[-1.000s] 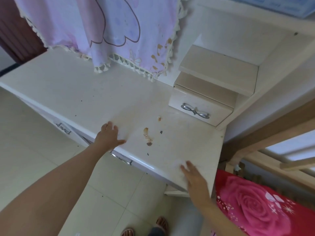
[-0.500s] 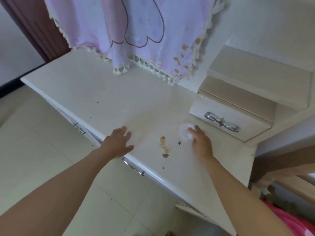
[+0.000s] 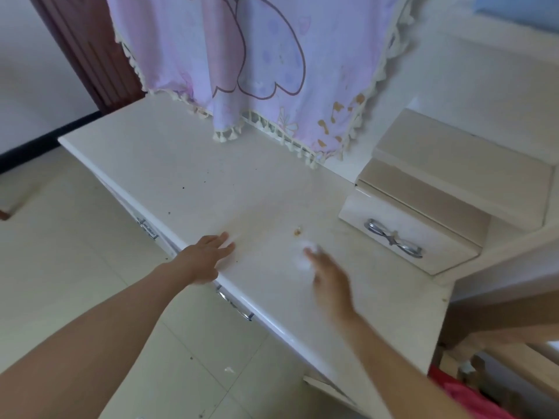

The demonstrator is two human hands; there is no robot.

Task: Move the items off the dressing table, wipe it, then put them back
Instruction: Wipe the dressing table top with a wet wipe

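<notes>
White pad point(image 3: 303, 262) is pressed by the flat right hand point(image 3: 330, 281); left hand point(image 3: 207, 259) rests flat on dressing table point(image 3: 211, 176).

Nothing can be read: no text, label, brand or number on the table point(image 3: 211, 176), cloth point(image 3: 257, 55) or drawer point(image 3: 402, 237).

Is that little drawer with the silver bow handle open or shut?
Shut: the small cream drawer shows only its front, with no inside visible.
</notes>
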